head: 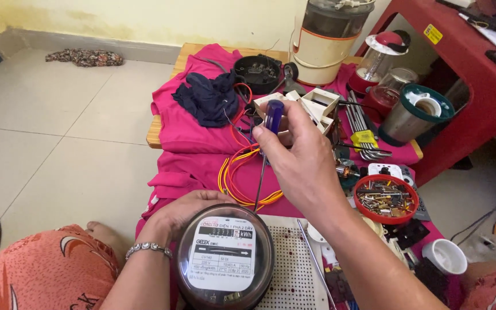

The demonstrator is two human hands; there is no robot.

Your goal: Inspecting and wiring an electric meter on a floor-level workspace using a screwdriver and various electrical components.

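My left hand (185,209) grips the upper left side of a round electricity meter (225,258) with a clear dome and a white label, held upright near my lap. My right hand (302,161) is closed around a screwdriver with a blue handle (274,115). Its thin shaft (260,181) points down toward the top edge of the meter. A silver bracelet (147,248) is on my left wrist.
A low wooden table (155,133) under a pink cloth (188,123) holds orange and yellow wire loops (233,178), a dark rag (208,97), a red bowl of screws (386,198), blender jars (414,115), a white perforated board (294,270), and a white cup (444,255). A red table (477,74) stands right.
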